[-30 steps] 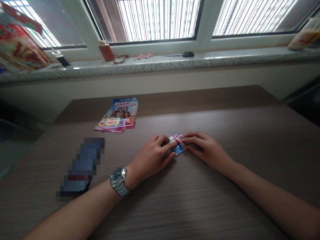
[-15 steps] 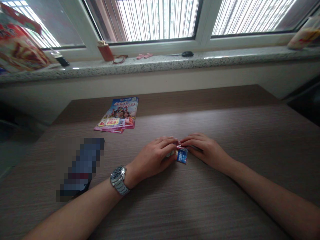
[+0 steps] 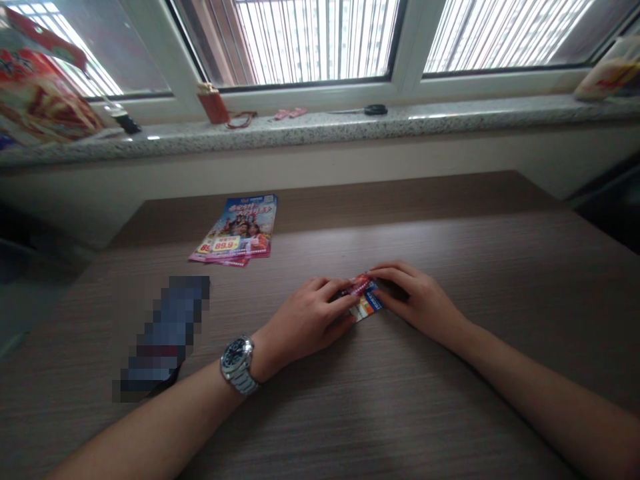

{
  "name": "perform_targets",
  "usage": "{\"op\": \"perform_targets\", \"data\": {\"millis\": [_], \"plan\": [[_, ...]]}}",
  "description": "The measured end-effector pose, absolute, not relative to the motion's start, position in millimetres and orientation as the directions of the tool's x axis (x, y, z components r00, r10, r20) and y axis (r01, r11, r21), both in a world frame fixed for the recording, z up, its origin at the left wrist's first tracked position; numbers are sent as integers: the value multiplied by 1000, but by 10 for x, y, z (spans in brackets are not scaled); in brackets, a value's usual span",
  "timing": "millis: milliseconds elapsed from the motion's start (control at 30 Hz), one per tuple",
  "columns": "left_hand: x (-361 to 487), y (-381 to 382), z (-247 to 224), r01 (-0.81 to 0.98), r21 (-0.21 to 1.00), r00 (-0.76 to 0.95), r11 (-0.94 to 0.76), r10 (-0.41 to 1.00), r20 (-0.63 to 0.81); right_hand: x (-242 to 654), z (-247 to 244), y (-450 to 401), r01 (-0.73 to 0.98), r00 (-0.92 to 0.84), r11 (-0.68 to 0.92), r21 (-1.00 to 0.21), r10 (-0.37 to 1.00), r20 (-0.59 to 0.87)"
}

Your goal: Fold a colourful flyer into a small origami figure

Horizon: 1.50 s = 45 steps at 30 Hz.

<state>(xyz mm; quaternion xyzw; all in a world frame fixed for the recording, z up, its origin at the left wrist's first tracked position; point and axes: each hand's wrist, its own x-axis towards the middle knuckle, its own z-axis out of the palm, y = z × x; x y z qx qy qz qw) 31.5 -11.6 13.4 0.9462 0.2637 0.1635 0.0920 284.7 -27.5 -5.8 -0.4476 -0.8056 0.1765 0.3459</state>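
A small folded paper flyer (image 3: 369, 304) lies on the wooden table between my two hands. Its visible panels are blue, white and orange, with a red-pink strip along the far side. My left hand (image 3: 311, 315), with a metal watch (image 3: 237, 359) at the wrist, has its fingers bent over the flyer's left part, covering it. On the other side, my right hand (image 3: 419, 295) grips the right edge between thumb and fingers. How many folds the paper has cannot be made out.
A stack of printed flyers (image 3: 240, 230) rests toward the table's back left. A dark, pixelated phone-like object (image 3: 167, 333) lies at the left. On the granite sill (image 3: 310, 130) are a red lighter-like item (image 3: 213, 107), scissors (image 3: 375, 109) and food packaging (image 3: 47, 97).
The folded flyer has turned between my hands and shows more of its red strip and orange part. My left fingers have shifted slightly, and my right hand has tilted around the edge.
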Motion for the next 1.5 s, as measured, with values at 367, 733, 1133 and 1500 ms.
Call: {"op": "perform_targets", "data": {"millis": [367, 733, 1133, 1500], "plan": [[322, -125, 148, 497, 195, 808, -845, 533, 252, 2861, -92, -260, 635, -399, 563, -529, 825, 400], [346, -113, 86, 525, 311, 740, -792, 605, 294, 2822, -99, -255, 576, -485, 636, -513, 771, 412], [393, -108, 78, 586, 414, 652, -697, 709, 271, 2741, -87, -285, 562, -513, 647, -516, 761, 397], [383, -106, 61, 558, 512, 613, -653, 740, 276, 2648, -51, -366, 621, -443, 586, -521, 810, 385]]}}
